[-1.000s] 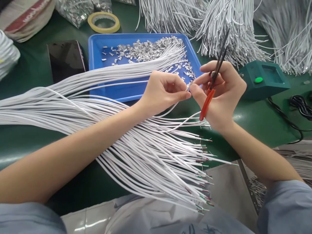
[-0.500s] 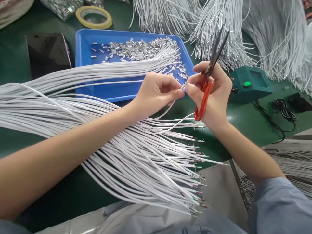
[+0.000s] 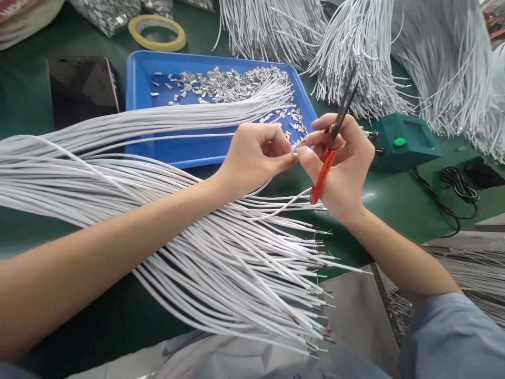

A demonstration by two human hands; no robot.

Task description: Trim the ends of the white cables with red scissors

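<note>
My left hand (image 3: 253, 155) is closed in a pinch on the end of a white cable (image 3: 263, 187), over the front edge of a blue tray (image 3: 173, 153). Touching or almost touching its fingertips, my right thumb and forefinger meet at the cable's tip; any small part between them is too hidden to make out. Red-handled scissors (image 3: 323, 177) hang in my right hand (image 3: 349, 166), blades pointing up and away. Below both hands spreads a bundle of white cables (image 3: 236, 247) with stripped ends showing red and green wires. Small metal clips (image 3: 232, 84) lie in the tray beside more cables (image 3: 189, 117).
Yellow tape (image 3: 158, 44) and a dark phone-like slab (image 3: 82, 89) lie at the back left. Hanks of white cable (image 3: 355, 58) cover the back right. A green box with a lit button (image 3: 410, 141) and a black cord (image 3: 461, 184) sit at the right.
The whole view has shifted slightly. My right hand has turned a little, so the scissors' blades sit lower. My left fingers now cover more of the cable's end.
</note>
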